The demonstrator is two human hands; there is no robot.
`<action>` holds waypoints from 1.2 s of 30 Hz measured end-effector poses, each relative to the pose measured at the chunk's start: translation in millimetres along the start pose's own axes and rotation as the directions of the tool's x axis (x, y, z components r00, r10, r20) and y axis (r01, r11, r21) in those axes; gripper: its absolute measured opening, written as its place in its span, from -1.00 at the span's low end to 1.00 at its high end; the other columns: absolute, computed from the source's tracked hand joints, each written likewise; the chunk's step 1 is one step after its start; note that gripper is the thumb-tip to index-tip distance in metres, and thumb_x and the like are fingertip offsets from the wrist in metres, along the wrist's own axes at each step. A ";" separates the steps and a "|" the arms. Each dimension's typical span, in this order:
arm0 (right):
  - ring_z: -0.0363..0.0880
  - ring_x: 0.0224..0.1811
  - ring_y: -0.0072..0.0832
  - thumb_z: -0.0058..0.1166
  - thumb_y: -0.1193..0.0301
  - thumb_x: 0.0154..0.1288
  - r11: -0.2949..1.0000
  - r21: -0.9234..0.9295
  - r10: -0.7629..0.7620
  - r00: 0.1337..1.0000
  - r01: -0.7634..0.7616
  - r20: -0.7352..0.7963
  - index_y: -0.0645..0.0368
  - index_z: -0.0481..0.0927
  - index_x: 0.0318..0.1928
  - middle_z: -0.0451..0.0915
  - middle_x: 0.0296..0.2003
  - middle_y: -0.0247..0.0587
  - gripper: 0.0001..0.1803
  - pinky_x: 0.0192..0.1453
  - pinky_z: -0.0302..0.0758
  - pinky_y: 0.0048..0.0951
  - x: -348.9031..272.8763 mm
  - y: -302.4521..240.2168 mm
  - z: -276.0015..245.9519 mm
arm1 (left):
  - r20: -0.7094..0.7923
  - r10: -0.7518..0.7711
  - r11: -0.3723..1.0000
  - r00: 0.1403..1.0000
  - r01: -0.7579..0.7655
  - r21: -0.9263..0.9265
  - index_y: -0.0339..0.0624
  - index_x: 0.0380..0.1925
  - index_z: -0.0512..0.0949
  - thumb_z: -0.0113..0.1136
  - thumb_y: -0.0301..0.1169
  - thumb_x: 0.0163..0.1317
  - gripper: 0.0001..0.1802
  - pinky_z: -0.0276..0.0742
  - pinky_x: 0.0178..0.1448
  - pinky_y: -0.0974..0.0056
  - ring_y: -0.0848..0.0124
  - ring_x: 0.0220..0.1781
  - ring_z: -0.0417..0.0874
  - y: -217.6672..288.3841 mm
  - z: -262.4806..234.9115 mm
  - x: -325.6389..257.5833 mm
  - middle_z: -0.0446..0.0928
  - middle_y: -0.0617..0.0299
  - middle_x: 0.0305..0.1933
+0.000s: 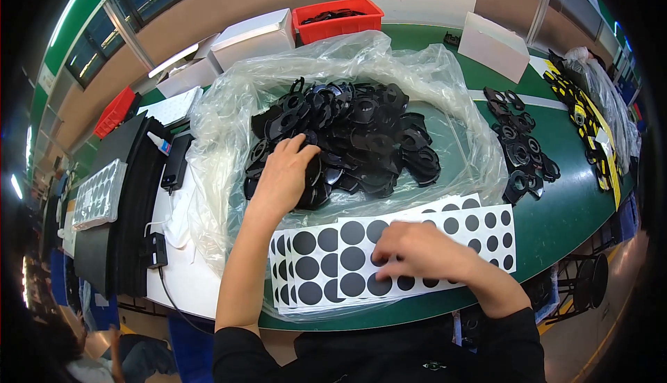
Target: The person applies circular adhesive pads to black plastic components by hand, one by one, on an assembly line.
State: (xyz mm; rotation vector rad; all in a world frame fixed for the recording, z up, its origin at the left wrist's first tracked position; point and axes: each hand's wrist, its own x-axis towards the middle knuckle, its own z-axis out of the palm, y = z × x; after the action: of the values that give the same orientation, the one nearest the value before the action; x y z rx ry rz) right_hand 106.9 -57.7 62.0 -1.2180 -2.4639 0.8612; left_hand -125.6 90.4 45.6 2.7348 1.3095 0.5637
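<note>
A heap of black ring-shaped plastic parts [368, 140] lies inside a spread-open clear plastic bag [215, 133]. My left hand [283, 171] rests on the heap's near left side, its fingers spread and the tips touching black parts. No part is visibly lifted in it. Nearer to me, several white sheets of round black stickers [326, 251] overlap along the table's front. Over the middle of these sheets is my right hand [420, 252], fingers bent and slightly blurred, with the thumb apart from the forefinger. Nothing shows between them.
More black parts [517, 143] lie on the green table [559, 206] at right, beside yellow-and-black pieces [580, 115]. A red bin [340, 28] and white boxes [253, 39] [493, 46] stand behind. At left are stacked black sheets [108, 244], a small bottle [160, 142] and a cable [170, 292].
</note>
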 end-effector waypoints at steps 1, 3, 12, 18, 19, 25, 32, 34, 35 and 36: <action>0.52 -0.16 -0.25 0.32 0.27 -0.01 0.999 -0.020 -0.038 0.999 0.038 0.036 0.18 0.58 -0.32 0.56 -0.34 -0.21 -0.70 -0.12 0.48 -0.29 -2.8 -1.9 5.6 | -0.035 -0.036 0.998 0.999 0.035 -0.054 -0.14 0.03 0.49 0.04 -0.64 0.09 -0.56 0.29 0.30 0.09 -0.01 0.28 0.34 -2.7 -0.1 0.9 0.36 -0.01 0.25; 0.50 -0.13 -0.22 0.35 0.34 -0.06 0.994 -0.094 -0.057 0.996 0.063 0.061 0.22 0.56 -0.29 0.54 -0.31 -0.18 -0.67 -0.09 0.46 -0.27 -4.9 -5.3 13.4 | -0.087 -0.018 0.999 0.996 0.015 -0.038 -0.21 -0.05 0.47 0.10 -0.60 0.09 -0.64 0.36 0.20 0.10 -0.02 0.14 0.43 -2.6 -8.7 0.9 0.44 -0.02 0.10; 0.44 -0.10 -0.17 0.32 0.50 -0.04 1.000 0.007 0.024 0.992 -0.025 0.125 0.27 0.51 -0.34 0.50 -0.30 -0.14 -0.74 -0.08 0.45 -0.23 -3.9 -5.6 16.4 | -0.263 -0.134 0.991 0.955 0.127 -0.044 -0.24 -0.35 0.41 0.19 -0.46 0.14 -0.84 0.45 -0.16 0.13 0.19 -0.27 0.49 20.6 -42.0 4.3 0.46 0.14 -0.37; 0.42 -0.08 -0.21 0.32 0.51 -0.07 0.998 -0.011 -0.053 0.991 0.055 0.127 0.25 0.48 -0.39 0.48 -0.31 -0.17 -0.74 -0.07 0.44 -0.27 -3.4 -4.3 16.6 | 0.443 -0.122 -0.100 0.888 0.433 -0.896 -0.20 -0.40 0.46 0.07 -0.33 0.32 -0.81 0.54 0.02 0.25 0.28 -0.05 0.61 87.2 -6.2 1.1 0.58 0.04 -0.13; 0.42 -0.08 -0.21 0.32 0.51 -0.07 0.998 -0.013 -0.052 0.990 0.054 0.127 0.25 0.48 -0.39 0.48 -0.31 -0.17 -0.74 -0.07 0.44 -0.27 -3.8 -3.6 16.6 | 0.570 -0.059 -0.386 0.819 0.508 -0.770 -0.17 -0.41 0.47 0.02 -0.29 0.34 -0.78 0.55 0.09 0.21 0.19 0.04 0.60 98.1 0.0 -2.7 0.57 -0.02 -0.08; 0.50 -0.18 -0.24 0.19 0.53 -0.04 0.990 -0.100 -0.106 0.992 0.100 -0.064 0.26 0.48 -0.41 0.51 -0.32 -0.15 -0.84 -0.17 0.50 -0.30 -11.8 -4.3 23.6 | 0.508 0.215 -0.816 0.834 0.440 -0.376 -0.10 -0.28 0.42 -0.30 0.05 0.42 -0.52 0.51 0.11 -0.12 -0.08 0.23 0.42 108.9 52.9 -20.9 0.36 -0.21 0.18; 0.49 -0.50 -0.45 0.08 0.46 -0.11 0.801 -0.591 -0.190 0.977 0.100 -0.093 0.20 0.46 -0.52 0.45 -0.58 -0.28 -0.90 -0.43 0.44 -0.46 -16.8 -27.0 42.0 | 0.439 0.136 -0.701 0.888 0.399 -0.591 -0.02 -0.22 0.40 -0.51 0.12 0.44 -0.44 0.43 -0.14 0.22 0.10 0.09 0.49 112.5 71.4 -27.9 0.39 -0.12 0.14; 0.48 -0.52 -0.46 0.08 0.46 -0.10 0.764 -0.637 -0.185 0.981 0.102 -0.065 0.21 0.47 -0.52 0.44 -0.60 -0.30 -0.90 -0.45 0.42 -0.49 -19.6 -35.8 45.7 | 0.424 0.124 -0.688 0.897 0.385 -0.615 -0.02 -0.21 0.40 -0.51 0.12 0.43 -0.44 0.43 -0.14 0.23 0.11 0.09 0.49 113.5 71.0 -28.3 0.40 -0.11 0.14; 0.48 -0.54 -0.47 0.08 0.45 -0.10 0.724 -0.682 -0.177 0.983 0.103 -0.040 0.21 0.48 -0.52 0.42 -0.63 -0.33 -0.89 -0.48 0.40 -0.51 -21.0 -38.2 46.6 | 0.428 0.112 -0.677 0.897 0.384 -0.627 -0.02 -0.19 0.40 -0.50 0.13 0.43 -0.44 0.43 -0.14 0.25 0.13 0.09 0.50 114.9 70.5 -27.3 0.40 -0.10 0.14; 0.48 -0.54 -0.47 0.08 0.45 -0.10 0.723 -0.684 -0.174 0.984 0.100 -0.040 0.21 0.48 -0.52 0.42 -0.63 -0.33 -0.89 -0.48 0.40 -0.51 -21.5 -37.6 45.1 | 0.433 0.101 -0.666 0.896 0.384 -0.639 -0.02 -0.18 0.40 -0.48 0.14 0.43 -0.44 0.43 -0.15 0.26 0.14 0.09 0.50 116.0 70.3 -26.6 0.40 -0.10 0.14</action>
State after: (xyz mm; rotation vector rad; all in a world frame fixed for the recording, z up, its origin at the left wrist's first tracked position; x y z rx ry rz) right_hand 75.0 -110.2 50.0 -1.1950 -2.8267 -0.2018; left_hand -30.2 3.4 -3.9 0.5445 0.3298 0.6729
